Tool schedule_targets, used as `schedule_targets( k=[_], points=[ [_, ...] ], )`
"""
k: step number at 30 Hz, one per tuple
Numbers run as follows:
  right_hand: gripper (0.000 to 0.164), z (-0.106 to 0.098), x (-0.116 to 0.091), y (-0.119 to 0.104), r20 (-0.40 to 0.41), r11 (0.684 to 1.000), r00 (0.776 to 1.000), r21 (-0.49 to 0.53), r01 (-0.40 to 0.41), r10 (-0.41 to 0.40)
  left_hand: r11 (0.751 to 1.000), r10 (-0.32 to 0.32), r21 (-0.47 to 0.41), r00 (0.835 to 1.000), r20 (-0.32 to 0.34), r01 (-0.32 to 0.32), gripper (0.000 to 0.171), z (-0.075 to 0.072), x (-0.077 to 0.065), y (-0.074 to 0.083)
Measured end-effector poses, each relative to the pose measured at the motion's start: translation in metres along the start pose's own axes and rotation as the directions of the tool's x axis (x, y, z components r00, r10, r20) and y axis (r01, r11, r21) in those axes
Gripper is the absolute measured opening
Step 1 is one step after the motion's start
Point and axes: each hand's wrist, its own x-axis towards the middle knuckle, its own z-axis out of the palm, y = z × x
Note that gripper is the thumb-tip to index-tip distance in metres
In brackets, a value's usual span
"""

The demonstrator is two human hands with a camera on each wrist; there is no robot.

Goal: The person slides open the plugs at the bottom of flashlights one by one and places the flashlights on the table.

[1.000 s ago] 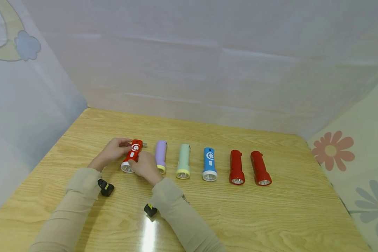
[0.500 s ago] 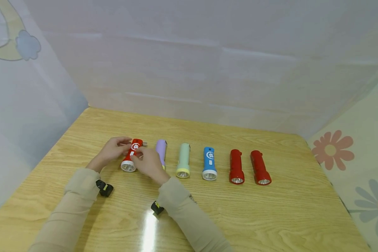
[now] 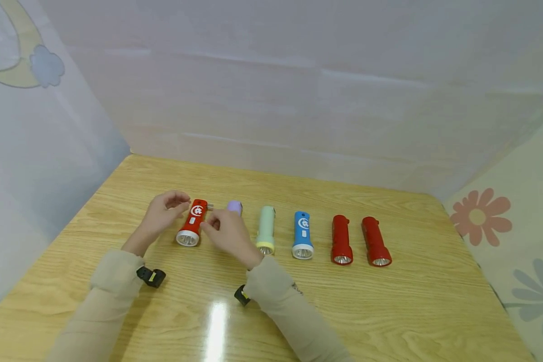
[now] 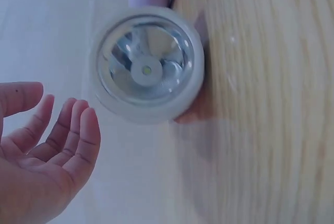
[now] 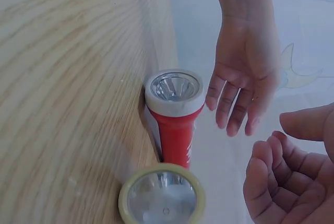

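A red flashlight with a white rim and a white printed emblem [image 3: 194,221] lies on the table at the left end of a row. My left hand [image 3: 162,214] hovers just left of it, fingers loosely bent, holding nothing. On its other side, my right hand [image 3: 230,232] hangs with relaxed fingers, apart from the red flashlight, and hides most of a purple flashlight [image 3: 235,206]. In the right wrist view the fingers of the right hand [image 5: 292,182] curve around air. The left wrist view shows the red flashlight's lens [image 4: 147,67] beside the left hand [image 4: 49,164].
Further right in the row lie a pale green flashlight [image 3: 266,226], a blue one with a white rim [image 3: 302,235] and two plain red flashlights [image 3: 341,239] [image 3: 375,241]. All lenses face the person. A light cloth backdrop [image 3: 298,100] rises behind the wooden table [image 3: 389,311].
Both hands have come off the red flashlight. The right hand has moved to the right, over the purple flashlight; the left has drawn slightly away. The flashlights lie in the same row.
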Motion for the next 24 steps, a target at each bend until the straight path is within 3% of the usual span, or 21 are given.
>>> schedule_targets(
  k=[5, 12, 18, 24],
  points=[
    [0.022, -0.009, -0.008, 0.005, 0.028, 0.999, 1.0, -0.053, 0.002, 0.0, 1.0, 0.025, -0.013, 1.0, -0.008, -0.026, 0.024, 0.005, -0.007, 0.009],
    [0.022, -0.019, -0.016, 0.007, 0.026, 0.992, 0.998, -0.112, 0.063, -0.06, 0.999, 0.05, 0.02, 0.999, -0.005, -0.05, 0.023, 0.008, -0.014, 0.019],
    [0.018, -0.029, -0.023, 0.01, 0.031, 0.995, 0.998, -0.088, 0.053, -0.051, 0.997, 0.064, 0.03, 0.997, 0.033, -0.065, 0.021, 0.009, -0.018, 0.022],
    [0.011, -0.037, -0.028, 0.018, 0.015, 0.997, 0.999, -0.056, 0.048, -0.048, 0.988, 0.129, 0.071, 0.988, 0.088, -0.135, 0.013, 0.011, -0.022, 0.026]
  ],
)
